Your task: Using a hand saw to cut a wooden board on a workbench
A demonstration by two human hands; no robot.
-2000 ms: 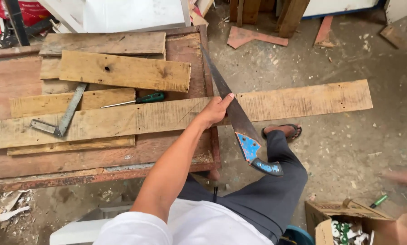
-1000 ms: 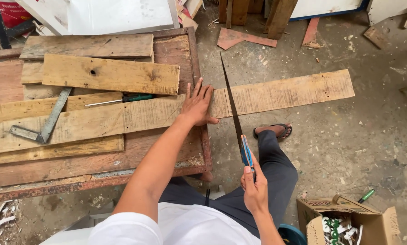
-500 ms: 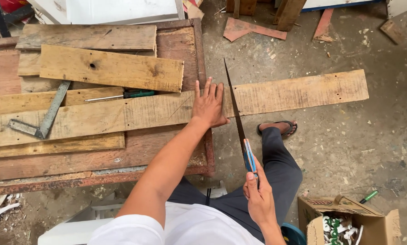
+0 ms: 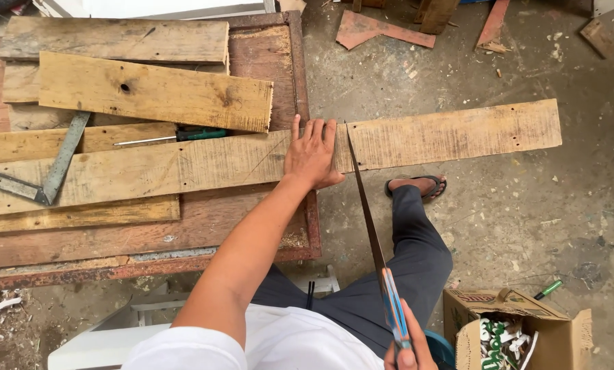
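A long pale plank (image 4: pixel 450 133) lies across the reddish workbench (image 4: pixel 204 229) and juts out over the floor to the right. My left hand (image 4: pixel 312 154) presses flat on the plank at the bench's edge, fingers spread. My right hand (image 4: pixel 406 349), at the bottom edge, grips the blue handle of a handsaw (image 4: pixel 365 209). The saw blade runs up to the plank and meets its near edge just right of my left hand. A thin dark line crosses the plank there.
More planks (image 4: pixel 153 92) are stacked on the bench, with a metal try square (image 4: pixel 53 168) and a green-handled screwdriver (image 4: pixel 183 136). A cardboard box (image 4: pixel 519 329) of small items stands at bottom right. My sandalled foot (image 4: pixel 420 185) is under the plank. Wood scraps (image 4: pixel 382 31) litter the concrete floor.
The saw swung from leaning beside the bench into my right hand and now stands edge-on against the plank. My left hand slid to the bench's edge and flattened.
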